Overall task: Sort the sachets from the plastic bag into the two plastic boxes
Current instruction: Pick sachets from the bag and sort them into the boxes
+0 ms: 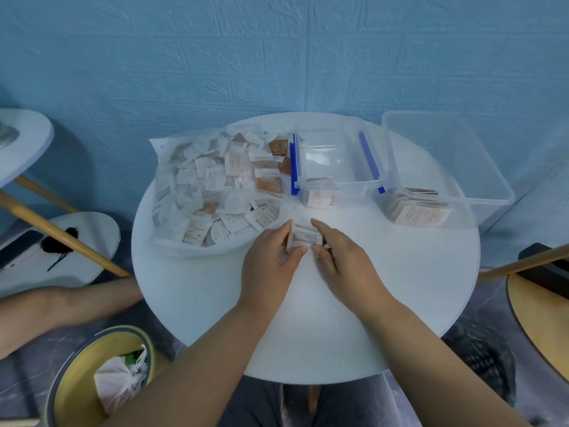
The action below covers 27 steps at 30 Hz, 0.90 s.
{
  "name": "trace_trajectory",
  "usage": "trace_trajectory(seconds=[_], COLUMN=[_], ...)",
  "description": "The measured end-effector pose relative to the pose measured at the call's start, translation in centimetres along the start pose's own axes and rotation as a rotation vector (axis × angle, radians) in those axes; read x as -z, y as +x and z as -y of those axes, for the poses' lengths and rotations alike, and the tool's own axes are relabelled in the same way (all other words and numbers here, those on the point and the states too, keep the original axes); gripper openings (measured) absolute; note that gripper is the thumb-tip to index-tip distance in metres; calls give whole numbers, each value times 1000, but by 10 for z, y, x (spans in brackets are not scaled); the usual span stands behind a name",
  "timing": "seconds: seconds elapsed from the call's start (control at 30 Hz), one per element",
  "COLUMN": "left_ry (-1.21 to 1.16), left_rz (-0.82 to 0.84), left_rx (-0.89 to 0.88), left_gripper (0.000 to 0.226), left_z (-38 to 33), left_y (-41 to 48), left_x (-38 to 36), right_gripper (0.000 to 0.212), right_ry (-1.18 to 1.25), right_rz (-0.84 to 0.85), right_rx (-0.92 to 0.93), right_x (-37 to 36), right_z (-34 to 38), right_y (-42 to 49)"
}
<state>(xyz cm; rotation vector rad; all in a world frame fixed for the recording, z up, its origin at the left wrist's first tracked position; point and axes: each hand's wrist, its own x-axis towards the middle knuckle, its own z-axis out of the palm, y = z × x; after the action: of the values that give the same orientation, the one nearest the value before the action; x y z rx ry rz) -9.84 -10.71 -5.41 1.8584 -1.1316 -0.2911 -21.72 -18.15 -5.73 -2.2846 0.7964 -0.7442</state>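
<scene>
Both hands meet over the counter: left hand and right hand, each in a narrow grip, pinch one small stack of sachets. Best to square its edges and check the print, then choose the clipped box at 12 o'clock or the open box at 2. The bag lies at 10.

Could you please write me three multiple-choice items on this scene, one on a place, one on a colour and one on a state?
1. Where is the bag from the clipped box? A. inside it B. on its left C. on its right
2. What colour are the clips? A. blue B. red C. green
3. What do the left hand and right hand do? A. rest empty B. lift the box C. hold sachets between them
Key: 1 B, the bag lies by the box's left wall; 2 A, blue clips flank its rim; 3 C, both grip a small stack.
</scene>
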Motion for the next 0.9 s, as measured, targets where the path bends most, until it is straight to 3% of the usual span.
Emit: trace_trajectory(seconds=[0.13,0.33,0.5,0.63,0.9], left_ry=[-44,-2,32,3,131], left_rz=[-18,57,90,64,-18], left_rx=[80,73,75,47,-192], left_gripper=[23,35,46,46,40], left_z=[-1,-1,0,1,-29], left_y=[-2,-2,-1,-1,42], left_x=[0,-4,-6,-6,6], right_gripper=[33,29,42,34,17], right_ry=[-34,-44,-149,-164,-194], right_rz=[-33,-5,70,127,231], right_rx=[19,43,17,27,29], right_x=[0,9,10,16,63], right_z=[0,6,11,15,25], right_y=[2,5,8,16,64])
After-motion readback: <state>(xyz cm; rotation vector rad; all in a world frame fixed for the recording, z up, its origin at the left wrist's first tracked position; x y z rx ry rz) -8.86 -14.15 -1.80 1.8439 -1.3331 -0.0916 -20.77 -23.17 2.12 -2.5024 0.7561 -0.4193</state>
